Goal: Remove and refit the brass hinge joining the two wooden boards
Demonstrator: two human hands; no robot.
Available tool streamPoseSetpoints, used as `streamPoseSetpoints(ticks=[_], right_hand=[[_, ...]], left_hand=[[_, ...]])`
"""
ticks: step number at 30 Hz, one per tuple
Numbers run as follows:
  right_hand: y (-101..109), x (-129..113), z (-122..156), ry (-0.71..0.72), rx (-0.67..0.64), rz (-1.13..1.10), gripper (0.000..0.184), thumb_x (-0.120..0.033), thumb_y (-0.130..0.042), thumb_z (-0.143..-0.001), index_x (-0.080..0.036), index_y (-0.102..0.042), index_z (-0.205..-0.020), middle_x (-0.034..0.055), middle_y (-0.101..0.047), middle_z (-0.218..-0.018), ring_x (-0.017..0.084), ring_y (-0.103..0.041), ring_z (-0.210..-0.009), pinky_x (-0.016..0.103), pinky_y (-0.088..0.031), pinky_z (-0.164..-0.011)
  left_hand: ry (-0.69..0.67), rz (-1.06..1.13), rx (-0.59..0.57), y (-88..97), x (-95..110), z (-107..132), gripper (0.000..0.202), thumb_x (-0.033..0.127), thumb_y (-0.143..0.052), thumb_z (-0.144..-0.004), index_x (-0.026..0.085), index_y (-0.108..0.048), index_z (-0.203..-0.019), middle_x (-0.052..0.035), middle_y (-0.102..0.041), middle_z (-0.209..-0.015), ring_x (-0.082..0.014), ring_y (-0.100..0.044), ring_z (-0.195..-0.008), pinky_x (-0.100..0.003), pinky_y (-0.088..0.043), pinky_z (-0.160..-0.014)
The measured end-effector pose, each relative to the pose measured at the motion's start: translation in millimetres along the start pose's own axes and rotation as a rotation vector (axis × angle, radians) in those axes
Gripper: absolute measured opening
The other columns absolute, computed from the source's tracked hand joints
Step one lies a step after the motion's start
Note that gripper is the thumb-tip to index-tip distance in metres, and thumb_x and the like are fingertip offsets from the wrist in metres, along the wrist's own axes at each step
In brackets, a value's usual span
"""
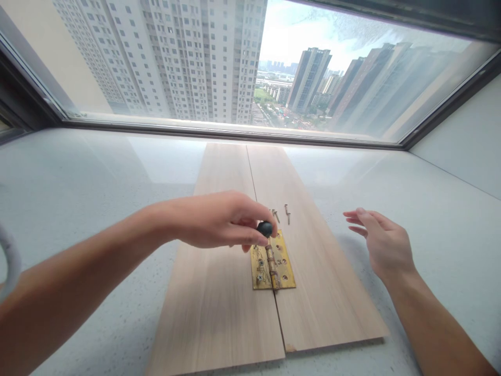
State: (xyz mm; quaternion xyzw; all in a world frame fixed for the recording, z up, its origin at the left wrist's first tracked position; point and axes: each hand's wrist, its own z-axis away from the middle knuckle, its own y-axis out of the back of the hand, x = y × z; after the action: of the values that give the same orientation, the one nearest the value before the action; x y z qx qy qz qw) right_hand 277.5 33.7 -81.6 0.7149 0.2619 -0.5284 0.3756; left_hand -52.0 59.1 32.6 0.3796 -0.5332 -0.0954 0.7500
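My left hand [238, 222] is closed around a screwdriver [265, 228] held upright; only its rounded black handle end shows, and the tip is hidden. Beneath it lies a worn brass hinge [287, 271], its knuckle running along the seam between a left wooden board [219, 303] and a right wooden board [324, 292]. Cross-head screws sit in the left leaf, while the right leaf shows bare holes. Several loose screws [287, 214] rest on the right board just beyond the hinge. My right hand [385, 243] hovers right of the boards, fingers stretched out, holding nothing.
Both boards lie on a white speckled sill [97, 292] that reaches to a dark window frame [235, 131] at the back. A pale curved object [11, 256] shows at the left edge. Tall buildings stand outside the glass.
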Motion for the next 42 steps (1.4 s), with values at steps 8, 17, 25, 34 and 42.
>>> streamPoseSetpoints(ticks=[8,17,25,34,42], right_hand=[[1,2,0,-0.007,-0.006,0.016,0.026,-0.042,-0.067,-0.075,-0.016,-0.07,-0.074,0.0052,-0.068,-0.083,0.018,-0.062,-0.081,0.031,-0.05,-0.073],[1,1,2,-0.01,-0.034,0.051,0.026,-0.042,-0.067,-0.074,-0.016,-0.07,-0.074,0.0049,-0.068,-0.082,0.017,-0.061,-0.08,0.03,-0.05,-0.072],[-1,-1,4,-0.008,-0.048,0.062,0.023,-0.04,-0.067,-0.072,-0.017,-0.07,-0.071,0.0039,-0.068,-0.078,0.017,-0.06,-0.077,0.031,-0.05,-0.071],[-3,-3,6,-0.017,-0.061,0.062,0.022,-0.039,-0.068,-0.072,-0.018,-0.07,-0.07,0.0034,-0.067,-0.078,0.017,-0.06,-0.076,0.03,-0.05,-0.071],[-2,-4,7,-0.022,-0.081,0.083,0.022,-0.039,-0.067,-0.074,-0.017,-0.07,-0.072,0.0035,-0.068,-0.079,0.017,-0.059,-0.076,0.03,-0.05,-0.072]], left_hand=[[-0.013,-0.281,0.348,-22.2,-5,-17,0.026,0.039,-0.065,-0.081,0.017,-0.059,-0.069,0.0065,-0.04,-0.05,-0.0077,-0.034,-0.048,-0.022,-0.028,-0.049],[0.1,-0.505,0.528,-32.1,-15,-22,0.041,0.052,-0.048,-0.088,0.019,-0.043,-0.064,0.0055,-0.037,-0.051,-0.0096,-0.026,-0.048,-0.025,-0.02,-0.048],[0.149,-0.528,0.173,-14.2,8,-9,0.015,0.032,-0.05,-0.09,0.02,-0.054,-0.082,-0.0002,-0.06,-0.071,-0.0138,-0.05,-0.06,-0.025,-0.029,-0.051],[0.199,-0.731,0.275,-18.9,12,-18,0.045,0.054,-0.052,-0.085,0.017,-0.051,-0.06,0.0011,-0.041,-0.047,-0.0115,-0.033,-0.042,-0.026,-0.018,-0.044],[-0.076,-0.477,0.254,-28.1,-1,-16,0.018,0.036,-0.052,-0.09,0.022,-0.062,-0.087,0.0028,-0.057,-0.061,-0.0108,-0.048,-0.055,-0.024,-0.029,-0.052]])
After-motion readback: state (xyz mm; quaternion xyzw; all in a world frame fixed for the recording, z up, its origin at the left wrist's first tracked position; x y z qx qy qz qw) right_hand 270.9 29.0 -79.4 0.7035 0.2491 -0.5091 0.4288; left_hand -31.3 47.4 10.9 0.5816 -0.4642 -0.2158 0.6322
